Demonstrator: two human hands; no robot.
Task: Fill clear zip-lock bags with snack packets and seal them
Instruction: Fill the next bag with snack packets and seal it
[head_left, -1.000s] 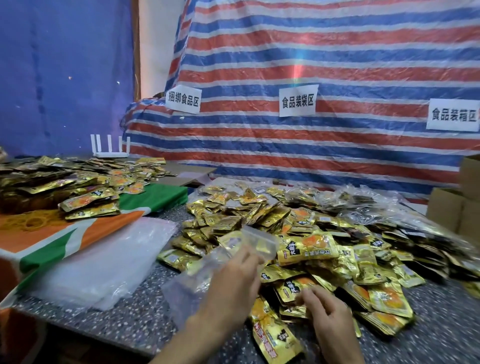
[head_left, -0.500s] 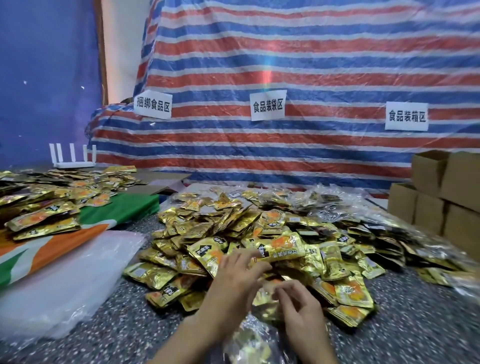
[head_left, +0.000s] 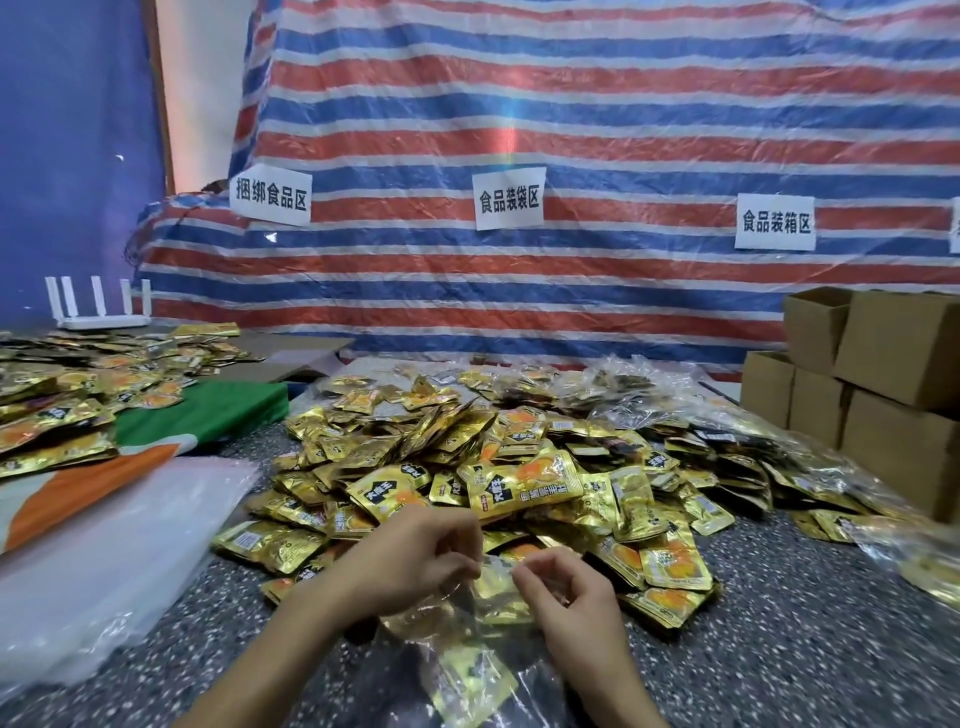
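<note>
White paper signs hung on the striped tarp (head_left: 571, 104). The middle sign (head_left: 509, 198) read 食品装袋区. The left sign (head_left: 270, 195) beside it read 捆绑食品区, and the right sign (head_left: 775, 222) on its other side read 食品装箱区 (a fourth sign (head_left: 956, 223), further right, was cut off). Below it, the snack packets (head_left: 524, 483) carried characters too blurred to read.
</note>
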